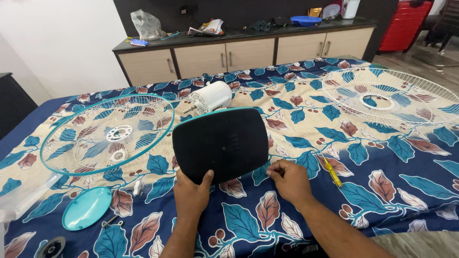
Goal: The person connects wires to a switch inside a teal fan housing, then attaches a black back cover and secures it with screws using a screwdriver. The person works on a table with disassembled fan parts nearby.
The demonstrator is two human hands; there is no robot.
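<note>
**Fan base held up on the bedspread**

Between both hands stands the dark fan base (221, 144), tilted up. Left hand (192, 195) grips its lower edge, thumb across; right hand (288, 178) pinches its corner. Probably stiff, weighty plastic; edges give the best hold.

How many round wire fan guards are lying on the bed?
2: a teal-rimmed guard left of the black base, and a white guard at the far right.

The left hand (191, 195) grips the near edge of a tilted black fan base (221, 145); the right hand (288, 180) pinches beside its corner. A screwdriver (332, 173) lies just right, on the leaf-print bedsheet (382, 191).
</note>
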